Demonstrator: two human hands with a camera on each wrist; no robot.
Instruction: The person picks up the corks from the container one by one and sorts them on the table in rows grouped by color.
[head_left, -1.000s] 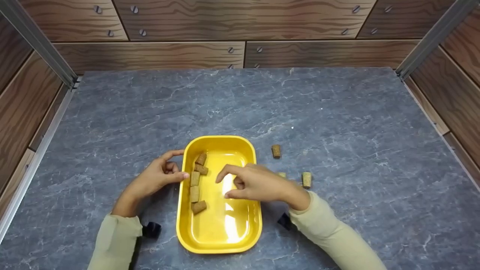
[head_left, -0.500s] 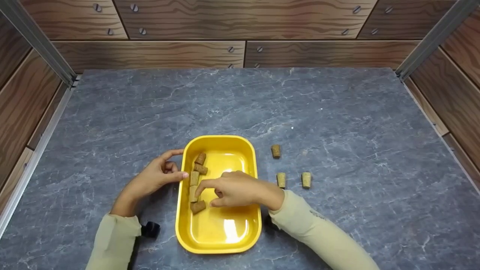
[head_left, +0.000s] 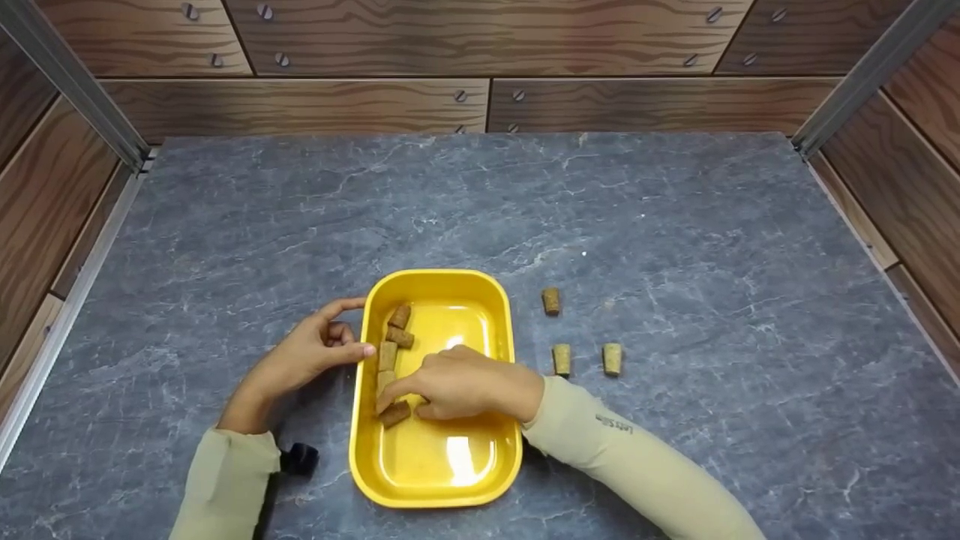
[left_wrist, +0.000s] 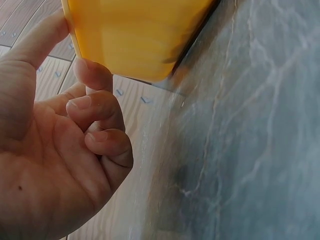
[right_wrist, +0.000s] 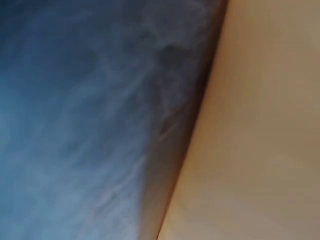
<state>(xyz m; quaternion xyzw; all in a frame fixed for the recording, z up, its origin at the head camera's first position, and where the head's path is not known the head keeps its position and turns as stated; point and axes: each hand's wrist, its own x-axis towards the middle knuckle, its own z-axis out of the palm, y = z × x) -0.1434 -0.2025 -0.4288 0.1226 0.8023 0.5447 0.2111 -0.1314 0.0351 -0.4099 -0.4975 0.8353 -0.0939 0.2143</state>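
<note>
Several tapered corks line the left wall inside a yellow tray [head_left: 450, 480]. My right hand [head_left: 457, 382] reaches into the tray, its index finger and thumb at opposite ends of the nearest brown cork [head_left: 395, 415], pinching it. Part of a paler cork [head_left: 385, 381] is hidden behind that index finger. Farther up the row lie another pale cork [head_left: 388, 355] and two brown corks, the lower one [head_left: 400, 337] turned sideways. My left hand [head_left: 307, 352] holds the tray's left rim with thumb and index finger. The left wrist view shows its other fingers [left_wrist: 102, 107] curled.
Three corks stand on the grey marbled table [head_left: 720, 300] right of the tray: a brown cork [head_left: 551, 301] and two pale ones [head_left: 562, 360]. Wood-patterned panels [head_left: 375, 105] border the table. A blurred tan surface [right_wrist: 260, 125] fills the right of the right wrist view.
My right hand has moved left and toward me inside the tray, from above its middle to the nearest brown cork. My left hand stays at the rim.
</note>
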